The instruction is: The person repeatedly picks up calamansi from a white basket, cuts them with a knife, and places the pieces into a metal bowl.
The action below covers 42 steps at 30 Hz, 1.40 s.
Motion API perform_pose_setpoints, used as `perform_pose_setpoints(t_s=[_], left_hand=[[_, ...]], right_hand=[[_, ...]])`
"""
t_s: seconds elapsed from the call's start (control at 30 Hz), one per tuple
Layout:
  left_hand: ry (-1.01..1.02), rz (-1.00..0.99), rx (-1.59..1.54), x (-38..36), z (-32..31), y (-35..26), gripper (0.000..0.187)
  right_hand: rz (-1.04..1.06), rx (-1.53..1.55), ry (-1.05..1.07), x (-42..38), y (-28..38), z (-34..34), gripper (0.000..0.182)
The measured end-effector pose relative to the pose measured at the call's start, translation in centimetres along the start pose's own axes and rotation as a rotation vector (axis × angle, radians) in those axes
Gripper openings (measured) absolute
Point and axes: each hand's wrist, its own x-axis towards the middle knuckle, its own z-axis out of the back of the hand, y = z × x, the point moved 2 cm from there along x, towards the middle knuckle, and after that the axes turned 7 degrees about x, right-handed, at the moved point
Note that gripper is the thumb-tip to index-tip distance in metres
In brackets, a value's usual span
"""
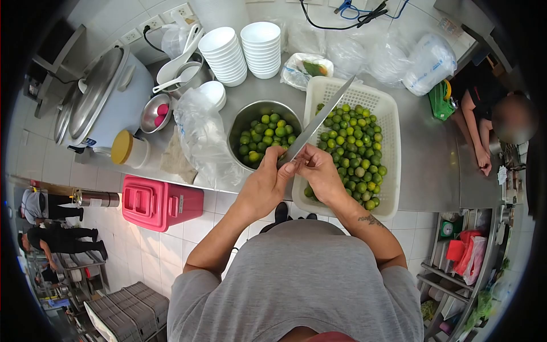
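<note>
A large knife (322, 117) slants up to the right over the counter, its near end at my two hands. My left hand (263, 185) is closed around that near end. Right beside it, my right hand (320, 174) has its fingers bent in and pressed together; whatever lies between them is too small to make out. Under and left of the blade stands a metal pot (232, 142) with green limes (266, 134). On the right, a white perforated basket (390, 165) holds several more limes (356, 151), partly behind the blade and my right hand.
Stacked white bowls (222, 54), a plastic bag (208, 137), a small metal bowl (149, 117) and a yellow-lidded tub (128, 148) are on the left. A pink bin (162, 202) stands on the floor. Another person (484, 108) leans at the counter's right end.
</note>
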Motion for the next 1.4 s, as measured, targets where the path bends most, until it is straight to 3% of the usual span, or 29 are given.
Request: perform_pose_setpoints(t_s=[0.2, 0.33, 0.53, 0.63, 0.73, 0.83, 0.93, 1.07, 1.17, 1.4], left_hand=[[-0.066, -0.007, -0.093, 0.6, 1.0, 0.5, 0.039], [-0.175, 0.065, -0.111, 1.0, 2.2, 1.2, 0.039], [-0.192, 0.109, -0.159, 0.7, 2.9, 1.5, 0.046], [-0.155, 0.121, -0.155, 0.2, 3.1, 1.5, 0.049], [-0.12, 0.131, -0.176, -0.5, 3.3, 1.1, 0.048], [-0.104, 0.124, -0.207, -1.0, 3.2, 1.1, 0.047], [-0.057, 0.141, -0.229, -1.1, 2.8, 0.2, 0.048], [0.058, 0.127, -0.197, -0.9, 1.7, -0.6, 0.051], [0.049, 0.009, -0.079, -0.8, 0.8, -0.4, 0.052], [0.05, -0.061, 0.014, -1.5, 0.3, -0.6, 0.053]], right_hand=[[-0.087, -0.117, 0.041, 1.5, 4.1, 1.4, 0.021], [0.241, -0.886, -0.175, 8.2, 3.0, 10.0, 0.021], [0.323, -1.568, -0.079, 11.5, -1.7, 11.3, 0.021], [0.336, -1.678, 0.004, 12.3, -2.4, 11.2, 0.023], [0.192, -1.297, -0.12, 11.3, -1.1, 11.1, 0.026], [-0.165, -0.124, -0.133, 9.4, 1.0, 11.3, 0.03], [-0.137, 0.228, -0.062, 6.0, 3.5, 8.9, 0.031], [-0.049, 0.209, -0.048, 3.9, 4.5, 6.9, 0.032], [0.017, 0.234, -0.067, 3.2, 3.8, 6.3, 0.03], [0.078, 0.255, -0.135, 2.6, 3.7, 4.0, 0.024]])
